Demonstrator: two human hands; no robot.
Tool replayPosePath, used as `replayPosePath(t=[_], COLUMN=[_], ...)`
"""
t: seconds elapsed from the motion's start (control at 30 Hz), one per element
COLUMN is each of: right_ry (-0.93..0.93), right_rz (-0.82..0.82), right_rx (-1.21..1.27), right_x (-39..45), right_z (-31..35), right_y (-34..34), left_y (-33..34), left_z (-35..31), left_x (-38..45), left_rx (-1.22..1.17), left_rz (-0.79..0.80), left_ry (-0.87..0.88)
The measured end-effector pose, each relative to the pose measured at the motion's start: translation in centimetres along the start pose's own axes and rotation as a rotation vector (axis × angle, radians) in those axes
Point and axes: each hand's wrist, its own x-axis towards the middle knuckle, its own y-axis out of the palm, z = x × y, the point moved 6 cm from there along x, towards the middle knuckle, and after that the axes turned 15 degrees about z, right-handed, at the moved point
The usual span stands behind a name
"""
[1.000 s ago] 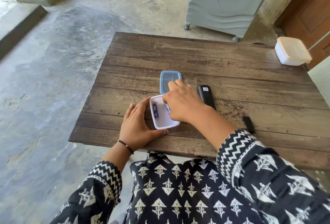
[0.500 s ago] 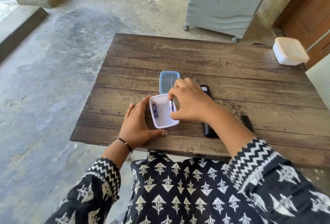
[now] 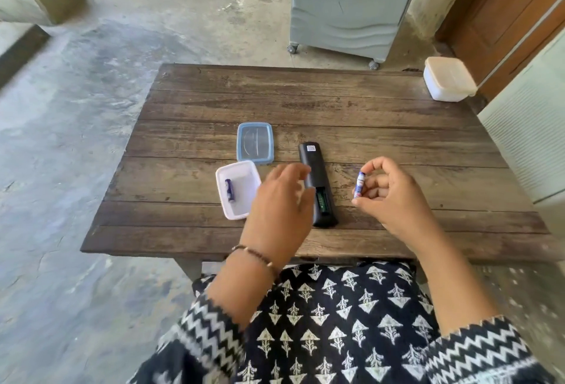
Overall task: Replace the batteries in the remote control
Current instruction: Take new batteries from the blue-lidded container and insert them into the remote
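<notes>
A black remote control (image 3: 315, 166) lies face down in the middle of the wooden table (image 3: 336, 102), its battery compartment (image 3: 323, 204) open near its close end. My right hand (image 3: 388, 197) holds a small blue-and-white battery (image 3: 359, 184) upright between thumb and forefinger, to the right of the remote. My left hand (image 3: 279, 209) hovers blurred over the remote's left side, fingers apart, holding nothing. A small white container (image 3: 241, 209) left of the remote holds one more battery (image 3: 230, 190).
The container's blue-rimmed lid (image 3: 255, 145) lies flat behind it. A closed white box (image 3: 448, 79) sits at the table's far right corner. A grey wheeled appliance (image 3: 351, 4) stands behind the table, and a wooden door (image 3: 501, 10) is at the right.
My right hand lifted a battery out of the white container and carried it to the right of the remote. My left hand let go of the container and moved toward the remote.
</notes>
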Motion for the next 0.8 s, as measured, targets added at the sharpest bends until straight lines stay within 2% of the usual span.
replayPosePath(t=[0.1,0.2,0.3,0.53,0.67,0.73,0.8], right_ry=[-0.009,-0.016,-0.022,-0.029,-0.027,-0.026,-0.03], right_rz=[-0.016,-0.022,-0.019,-0.051,-0.064,-0.069,-0.054], right_rx=[0.033,0.038,0.06,0.115,0.129,0.125,0.136], right_x=[-0.6,-1.0,-1.3,-1.6,-2.0,-2.2,-2.5], right_z=[-0.7,-1.2,-1.5,-1.7,-1.5,-1.4,-1.2], right_y=[0.4,0.7,0.9,0.8,0.5,0.5,0.8], left_y=[3.8,5.4,5.6,4.9,5.3,5.4,5.6], left_z=[0.4,1.2,1.6,1.8,2.0,2.6,3.4], left_x=[3.6,5.0,5.6,6.4,6.1,5.6,4.9], left_rx=[0.182,0.262,0.214,0.181,0.098,-0.037,-0.335], left_rz=[0.174,0.201,0.177,0.216,0.182,0.135,0.074], left_ry=[-0.274,-0.448,-0.521,-0.498,-0.452,-0.402,-0.294])
